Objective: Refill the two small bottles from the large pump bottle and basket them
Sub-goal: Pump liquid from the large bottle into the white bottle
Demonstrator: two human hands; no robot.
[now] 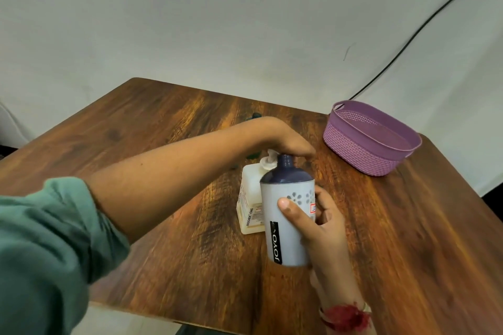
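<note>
I judge this the filling step: my right hand (324, 228) holds the small bottle (273, 198) just in front of the large pump bottle (250, 198), fingers and thumb wrapped round its body, its navy neck up by the spout. My left hand (288, 141) lies over the pump head, fingers bent down on it — whether they grip or only press I cannot tell. Next I need a straight push with the neck under the spout; the basket (359, 156) stands on the desk (163, 130) right of the large pump bottle, well apart.
</note>
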